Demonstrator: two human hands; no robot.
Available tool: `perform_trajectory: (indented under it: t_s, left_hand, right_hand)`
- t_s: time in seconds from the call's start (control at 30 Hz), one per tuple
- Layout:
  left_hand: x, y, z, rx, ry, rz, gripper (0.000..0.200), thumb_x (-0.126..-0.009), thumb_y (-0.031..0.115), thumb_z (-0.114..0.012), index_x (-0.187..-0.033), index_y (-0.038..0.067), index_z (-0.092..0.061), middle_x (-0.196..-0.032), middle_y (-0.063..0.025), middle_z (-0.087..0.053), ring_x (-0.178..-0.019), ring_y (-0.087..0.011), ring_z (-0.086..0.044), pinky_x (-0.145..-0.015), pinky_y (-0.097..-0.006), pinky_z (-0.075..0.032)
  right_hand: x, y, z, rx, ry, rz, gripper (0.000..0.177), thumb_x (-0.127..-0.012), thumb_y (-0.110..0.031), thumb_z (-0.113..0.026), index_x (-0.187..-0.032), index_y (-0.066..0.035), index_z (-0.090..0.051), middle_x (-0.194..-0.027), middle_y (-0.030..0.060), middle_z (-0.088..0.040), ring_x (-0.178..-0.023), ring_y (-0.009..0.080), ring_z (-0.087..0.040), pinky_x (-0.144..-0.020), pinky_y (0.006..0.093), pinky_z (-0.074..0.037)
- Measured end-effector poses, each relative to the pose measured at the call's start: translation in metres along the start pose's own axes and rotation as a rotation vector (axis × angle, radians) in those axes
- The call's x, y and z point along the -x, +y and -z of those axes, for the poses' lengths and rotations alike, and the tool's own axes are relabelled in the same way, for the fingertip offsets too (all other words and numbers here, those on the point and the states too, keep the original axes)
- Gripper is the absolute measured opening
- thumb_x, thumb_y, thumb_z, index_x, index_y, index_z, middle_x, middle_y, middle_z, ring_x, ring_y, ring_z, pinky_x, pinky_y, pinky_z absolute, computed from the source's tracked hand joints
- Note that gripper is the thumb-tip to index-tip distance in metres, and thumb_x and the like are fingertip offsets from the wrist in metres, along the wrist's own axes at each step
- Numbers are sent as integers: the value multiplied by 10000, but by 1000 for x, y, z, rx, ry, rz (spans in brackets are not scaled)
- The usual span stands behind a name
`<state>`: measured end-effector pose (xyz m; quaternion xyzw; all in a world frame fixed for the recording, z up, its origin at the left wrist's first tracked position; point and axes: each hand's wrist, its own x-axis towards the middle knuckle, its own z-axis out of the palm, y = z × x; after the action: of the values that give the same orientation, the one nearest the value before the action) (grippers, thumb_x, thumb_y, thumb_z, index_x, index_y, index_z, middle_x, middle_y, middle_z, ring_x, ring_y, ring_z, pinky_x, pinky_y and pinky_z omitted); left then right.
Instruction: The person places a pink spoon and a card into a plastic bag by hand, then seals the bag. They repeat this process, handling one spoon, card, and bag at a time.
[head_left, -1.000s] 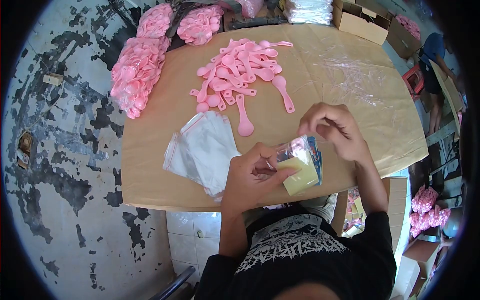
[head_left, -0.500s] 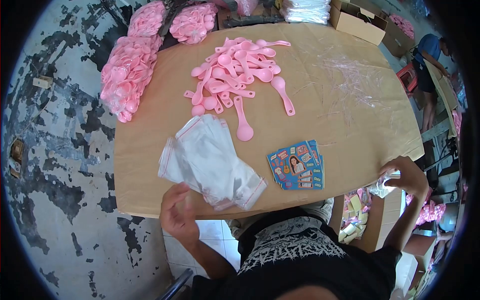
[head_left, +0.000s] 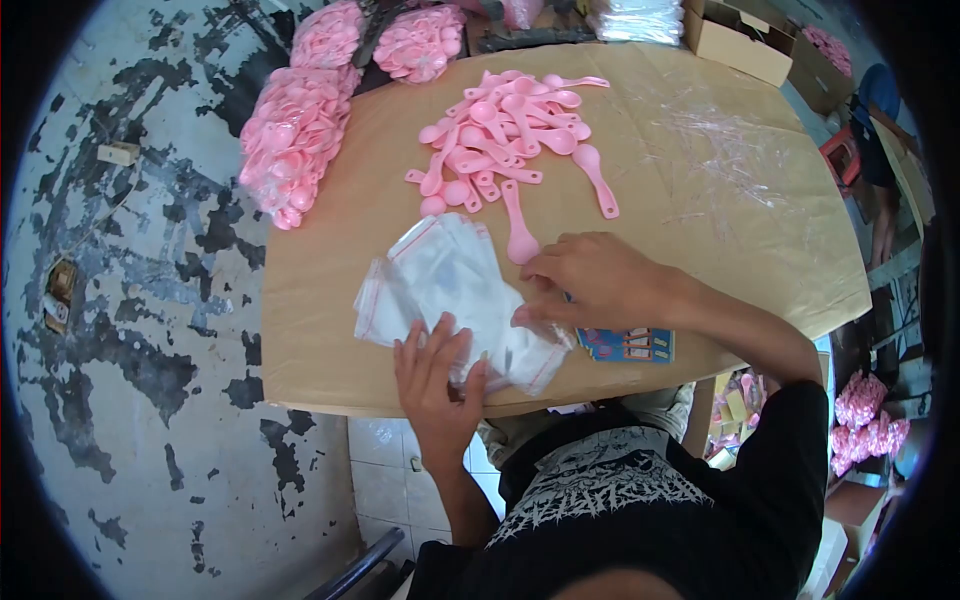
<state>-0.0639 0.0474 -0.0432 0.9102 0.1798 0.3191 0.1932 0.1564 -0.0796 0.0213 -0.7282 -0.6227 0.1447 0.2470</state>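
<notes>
Both hands at the loose stack of clear plastic bags [head_left: 455, 270], around the centre of the frame
The left hand [head_left: 435, 385] lies on the stack's lower edge, fingers spread apart; the right hand [head_left: 600, 285] curls at its right side, and I cannot tell whether thumb and fingers pinch any film. Printed cards [head_left: 635, 346] show partly below that hand, right of centre, and pink spoons [head_left: 510, 125] lie heaped in the upper middle. Film this thin probably clings and slides, so light, flat pressure from the left and a single-layer pinch at one edge should work best
</notes>
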Motion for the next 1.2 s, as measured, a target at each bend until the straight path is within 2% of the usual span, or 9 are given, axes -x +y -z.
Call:
perform_trajectory:
  t_s: [0.33, 0.63, 0.77, 0.83, 0.93, 0.97, 1.03, 1.13, 1.2]
  left_hand:
    - [4, -10, -2, -79, -63, -120, 306, -848, 190, -639, -1146, 203, -705, -1314, -26, -614, -1314, -312, -469, -1129, -586, -192]
    - [-10, 5, 20, 41, -142, -107, 409, -837, 289, -672, -1197, 95, -669, -1315, -87, -611, -1319, -311, -470, -1140, -562, -192]
    - [-18, 78, 16, 1058, -143, 306, 590, -958, 370, -531, -1280, -125, -518, -1356, -238, -532, -1327, -279, -443, -1139, -420, -263]
    - [-18, 75, 8, 1092, -248, 209, 518, -995, 286, -459, -1334, -105, -472, -1368, -233, -520, -1304, -308, -468, -1136, -405, -279]
    - [-9, 52, -2, 1138, -9, 158, 550, -1034, 371, -352, -1313, -85, -478, -1217, -312, -598, -1215, -380, -547, -1088, -484, -340]
    - [3, 30, -4, 1281, 127, 219, 531, -1044, 367, -325, -1328, -64, -451, -1211, -333, -588, -1207, -407, -549, -1077, -511, -354]
    - [6, 8, 6, 1111, 444, 181, 550, -1054, 371, -286, -1383, -66, -350, -1178, -327, -601, -1202, -388, -552, -1064, -471, -391]
    - [10, -30, 15, 706, 814, 317, 554, -1051, 359, -261, -1314, -108, -404, -1201, -309, -593, -1183, -385, -555, -1063, -461, -376]
    - [16, -43, 18, 444, 767, 406, 549, -1053, 350, -253, -1288, -112, -433, -1205, -273, -606, -1180, -350, -552, -1056, -442, -379]
  right_hand:
    - [-23, 6, -1, -218, -203, -47, 243, -898, -242, -638, -915, -10, -706, -814, 158, -699, -751, 290, -682, -710, 403, -513]
    - [12, -23, 44, -518, 192, 91, 178, -927, -82, -574, -1056, -20, -680, -826, 149, -695, -735, 253, -686, -684, 316, -521]
    - [39, -46, 31, -580, 13, 144, 200, -915, -111, -624, -1096, -43, -674, -865, 118, -692, -713, 234, -666, -655, 305, -510]
    - [52, -55, 32, -507, -50, 102, 206, -909, -130, -645, -1101, -66, -684, -884, 102, -698, -698, 226, -659, -642, 309, -506]
    - [116, -37, 62, -305, 242, 206, 292, -877, -225, -697, -1119, -61, -687, -843, 78, -705, -637, 176, -634, -585, 313, -476]
    - [157, -16, 53, -449, 549, 241, 343, -903, -382, -677, -860, -43, -664, -687, 47, -638, -576, 167, -565, -553, 306, -417]
    - [293, 56, 29, -528, 1270, 63, 336, -982, -346, -563, -858, -34, -584, -779, 49, -564, -732, 150, -525, -749, 298, -444]
    - [365, 108, -37, -111, 2239, -706, 420, -997, -295, -525, -1263, 26, -576, -1035, 101, -600, -949, 187, -574, -865, 309, -453]
    - [503, 190, -156, 237, 1597, -1338, 380, -1005, -266, -474, -1232, 3, -616, -1122, 162, -679, -1029, 241, -646, -834, 368, -503]
